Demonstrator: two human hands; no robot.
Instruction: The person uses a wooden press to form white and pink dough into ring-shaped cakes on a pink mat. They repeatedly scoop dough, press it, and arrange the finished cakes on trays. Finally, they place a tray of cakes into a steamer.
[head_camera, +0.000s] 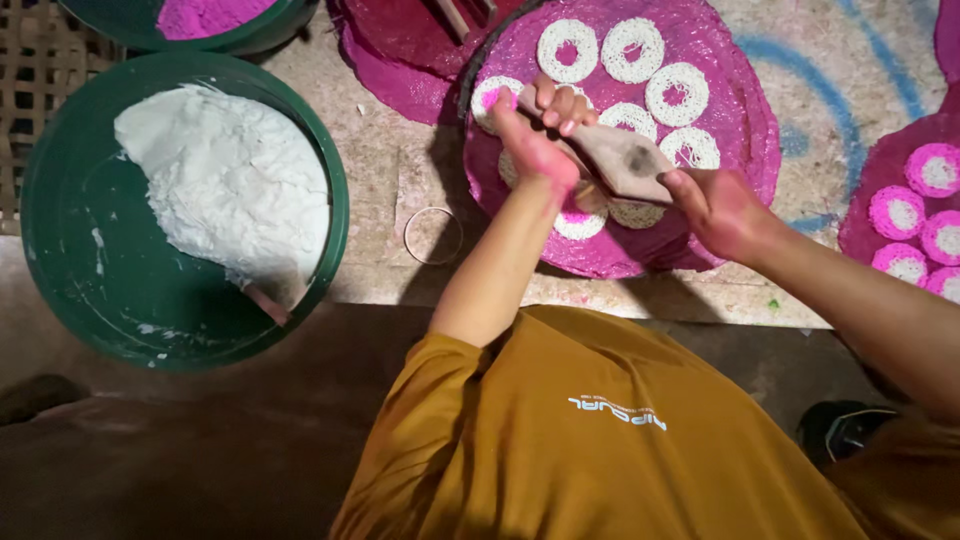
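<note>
A wooden press tool (622, 158) hangs over a round pink woven tray (745, 110) that carries several white noodle rings (677, 92). My left hand (540, 130), stained pink, grips the tool's upper left end with fingers curled over it. At the tool's lower right end my right hand (718, 208) holds on. Beneath the tool a white noodle ring (583, 222) lies partly hidden at the tray's near edge.
A big green basin (60, 250) at the left holds white dough (232, 178) and a small scraper (268, 303). A thin ring (433, 236) lies on the mat between basin and tray. More pink trays sit at the right with pink-and-white rings (912, 212). Another green basin (250, 35) holds pink dough.
</note>
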